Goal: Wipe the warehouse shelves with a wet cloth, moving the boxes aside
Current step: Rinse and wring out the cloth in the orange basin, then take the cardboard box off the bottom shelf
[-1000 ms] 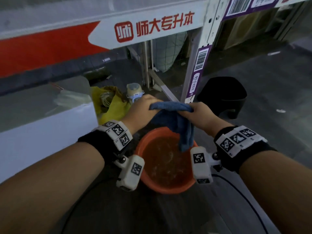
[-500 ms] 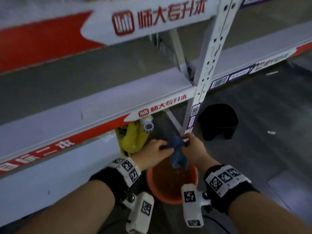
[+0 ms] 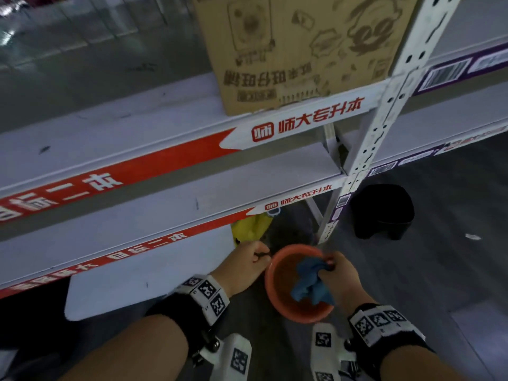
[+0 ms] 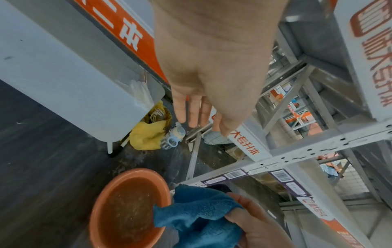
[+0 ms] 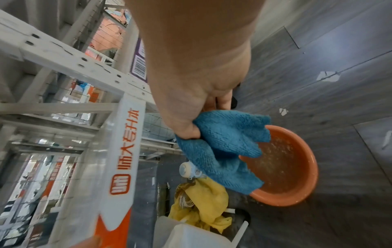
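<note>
Wiping is not yet begun: the white metal shelves (image 3: 170,125) above the round orange plastic basin (image 3: 298,312) carry a brown printed cardboard box (image 3: 299,50), unmoved. Right hand (image 3: 339,279) grips the wet blue cloth (image 3: 310,284) over the basin. Left hand (image 4: 210,70), beside the basin, is empty with fingers extended.

Head view looking down at shelves, both wrist views close, all sharing the orange basin (image 3: 277,291)
</note>
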